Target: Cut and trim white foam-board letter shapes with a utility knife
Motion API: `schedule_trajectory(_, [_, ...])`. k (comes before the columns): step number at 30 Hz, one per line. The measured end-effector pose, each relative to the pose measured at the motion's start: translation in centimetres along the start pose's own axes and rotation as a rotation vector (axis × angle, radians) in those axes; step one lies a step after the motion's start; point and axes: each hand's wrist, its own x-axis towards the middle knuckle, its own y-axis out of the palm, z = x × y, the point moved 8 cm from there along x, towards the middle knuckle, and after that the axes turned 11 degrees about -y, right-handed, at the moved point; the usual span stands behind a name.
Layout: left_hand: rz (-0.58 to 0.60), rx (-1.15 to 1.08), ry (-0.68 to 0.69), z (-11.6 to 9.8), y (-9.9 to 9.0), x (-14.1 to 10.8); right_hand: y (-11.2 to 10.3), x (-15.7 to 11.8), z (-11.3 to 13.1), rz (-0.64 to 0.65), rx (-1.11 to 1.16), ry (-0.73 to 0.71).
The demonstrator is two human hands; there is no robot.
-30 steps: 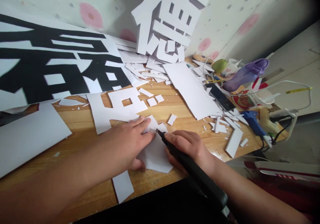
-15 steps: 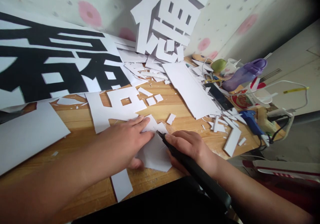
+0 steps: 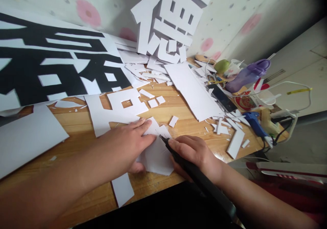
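Note:
My left hand [image 3: 133, 137] lies flat on a white foam-board piece [image 3: 158, 155], its fingers stretched out and the thumb apart. In my right hand [image 3: 194, 154] is a long black cutter knife [image 3: 189, 169], with the fingers wrapped round its handle. The knife's thin tip touches or nearly touches the board just right of my left fingertips. Beyond the left hand is a cut-out white board shape [image 3: 100, 116] with a square hole, partly hidden by that hand. A small white offcut [image 3: 173, 121] lies beyond the right hand.
A large white three-dimensional character [image 3: 168, 21] leans against the wall over scraps. At left lies a black-and-white character sheet [image 3: 58, 75]. Along the right stand a phone [image 3: 221, 97], purple bottle [image 3: 247, 75], paper cup [image 3: 246, 101] and blue glue gun [image 3: 252, 122] with cables.
The view has shifted slightly. Both hands stay almost in place, the left flat on the board and the right still gripping the knife at nearly the same spot.

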Motion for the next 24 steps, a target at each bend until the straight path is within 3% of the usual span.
schedule_trajectory(4, [-0.051, 0.014, 0.006, -0.2, -0.3, -0.2, -1.0, -0.9, -1.2, -0.245, 0.131, 0.152])
schedule_trajectory(6, [-0.052, 0.02, 0.023, -0.3, -0.2, -0.2, -2.0, -1.4, -2.2, -0.415, 0.18, 0.279])
schedule_trajectory(8, [-0.028, 0.031, 0.033, -0.2, 0.1, -0.2, -2.4, -1.4, -3.0, -0.502, 0.234, 0.374])
schedule_trajectory(13, [0.015, 0.052, 0.029, 0.0, 0.4, 0.2, -1.5, 0.9, -3.7, -0.368, 0.207, 0.424])
schedule_trajectory(16, [0.023, 0.045, 0.024, -0.1, 0.2, 0.2, -1.1, 1.2, -4.1, -0.384, 0.182, 0.458])
schedule_trajectory(24, [0.029, 0.031, 0.049, -0.3, 0.1, 0.2, 0.0, 1.2, -3.4, -0.334, 0.056, 0.307])
